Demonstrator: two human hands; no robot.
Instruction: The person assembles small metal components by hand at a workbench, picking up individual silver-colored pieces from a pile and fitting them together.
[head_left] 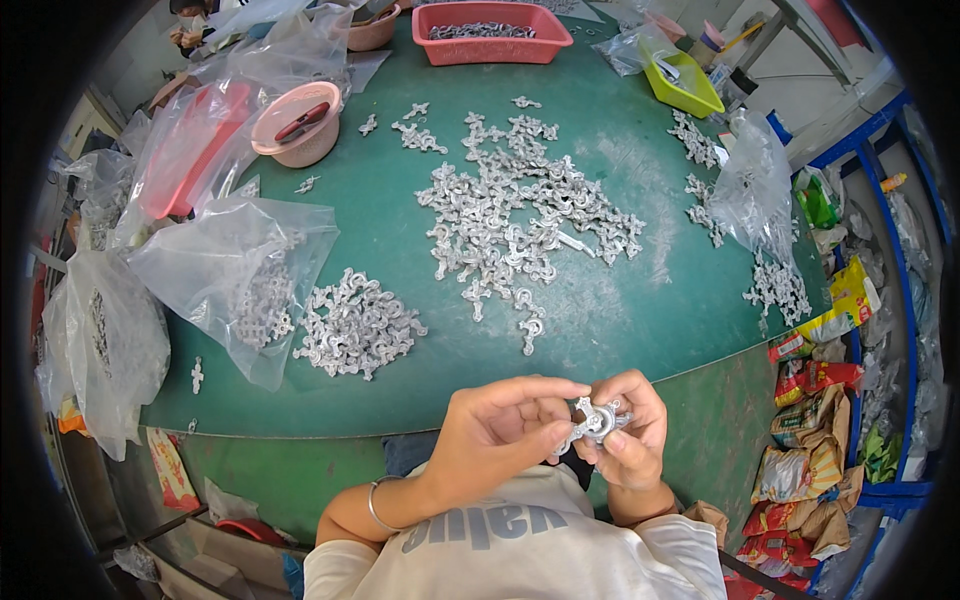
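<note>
Close to my body, just off the table's near edge, I hold a small silver-grey metal casting (pixel 597 420) with a ring-like middle and knobbed arms. My left hand (pixel 505 425) pinches it from the left, thumb and forefinger at its ends. The fingers of my right hand (pixel 635 435) close round its other side. Whether it is one piece or two together, I cannot tell. Beyond my hands a large loose heap of similar castings (pixel 510 215) spreads over the green table (pixel 390 230). A smaller, tighter pile (pixel 358 325) lies to the left.
Clear plastic bags (pixel 215 260) with castings lie along the left; another bag (pixel 755 185) is at the right edge. A pink basket (pixel 297 148) holds a red-handled tool. At the back are a red tray (pixel 490 50) of parts and a yellow-green bin (pixel 690 90). A person's hand (pixel 187 38) shows far left.
</note>
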